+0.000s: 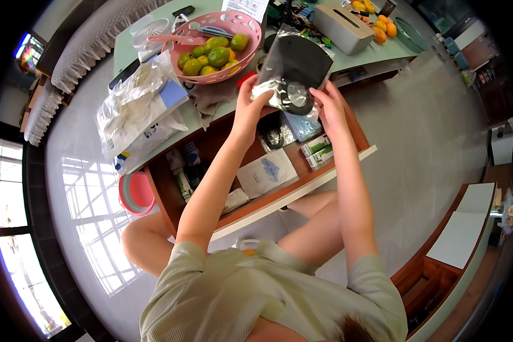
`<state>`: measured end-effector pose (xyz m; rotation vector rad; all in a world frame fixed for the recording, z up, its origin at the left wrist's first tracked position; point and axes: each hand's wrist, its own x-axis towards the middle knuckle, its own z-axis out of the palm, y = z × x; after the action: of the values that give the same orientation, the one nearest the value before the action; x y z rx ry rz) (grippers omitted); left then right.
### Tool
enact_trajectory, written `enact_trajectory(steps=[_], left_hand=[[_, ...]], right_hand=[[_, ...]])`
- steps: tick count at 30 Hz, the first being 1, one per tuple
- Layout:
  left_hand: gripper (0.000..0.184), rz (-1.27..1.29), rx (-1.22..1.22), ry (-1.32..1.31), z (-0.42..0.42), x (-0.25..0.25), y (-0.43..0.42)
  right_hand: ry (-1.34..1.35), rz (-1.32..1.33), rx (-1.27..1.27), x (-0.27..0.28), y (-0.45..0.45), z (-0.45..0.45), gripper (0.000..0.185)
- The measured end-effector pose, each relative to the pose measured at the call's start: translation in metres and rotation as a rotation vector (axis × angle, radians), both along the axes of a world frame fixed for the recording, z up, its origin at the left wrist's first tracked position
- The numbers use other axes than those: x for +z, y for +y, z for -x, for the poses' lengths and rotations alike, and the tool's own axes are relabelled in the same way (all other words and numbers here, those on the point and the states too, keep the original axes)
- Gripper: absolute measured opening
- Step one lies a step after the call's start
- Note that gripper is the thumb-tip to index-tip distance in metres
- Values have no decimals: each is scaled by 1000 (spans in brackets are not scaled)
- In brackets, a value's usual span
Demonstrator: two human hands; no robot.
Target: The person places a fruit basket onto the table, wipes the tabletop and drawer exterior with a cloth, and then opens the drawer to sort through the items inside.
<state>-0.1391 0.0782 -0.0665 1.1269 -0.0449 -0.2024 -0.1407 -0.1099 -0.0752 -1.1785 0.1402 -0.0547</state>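
A clear plastic bag with flat black items in it (302, 65) is held up above the open drawer (222, 228). My left hand (249, 108) grips its left edge, fingers closed on the crinkled film. On the other side, my right hand (329, 108) pinches the lower right corner between thumb and fingers. One black piece inside looks rounded; its exact kind I cannot make out. Below the hands, the drawer holds a white printed packet (268, 172), small green-and-white boxes (318, 151), a blue plastic packet (303, 124) and a coiled dark cable in a bag (276, 137).
On the table stand a pink basket of green and yellow fruit (251, 54), a grey tissue box (345, 28) and a white fan (152, 35). Plastic bags (139, 108) hang over the left edge. A pink bucket (137, 194) is on the floor.
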Motion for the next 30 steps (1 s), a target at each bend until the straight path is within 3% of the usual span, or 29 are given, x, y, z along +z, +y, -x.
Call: enact_trajectory(steps=[3,6,11,15,19,21,25,30], left_hand=[[60,29,81,-52,-6,-2,-12],[71,-37,87,-104,-7,-3,-24],[65,-138,8,-249,-14,-14,-38],[61,-191,135,-241,-33,-29,-44],[57,-79,106,-32,-42,-14,-36],[57,-157,91,-45,-48,-19,-33],[49,-204,60,-67,-48,-28,-30],[39,-340,120,-270,-24,-35,-22]], right_hand=[[2,-64,-134,-8,7,-15,13],[-32,-121,-242,-20,13,-27,19],[-15,-125,-366,-34,24,-40,29],[-12,-99,-340,-29,33,-42,28],[81,-26,-267,-22,31,-42,30],[173,51,-207,-25,21,-43,33],[128,-115,-110,-33,7,-42,20],[163,-264,-132,-33,5,-38,27]])
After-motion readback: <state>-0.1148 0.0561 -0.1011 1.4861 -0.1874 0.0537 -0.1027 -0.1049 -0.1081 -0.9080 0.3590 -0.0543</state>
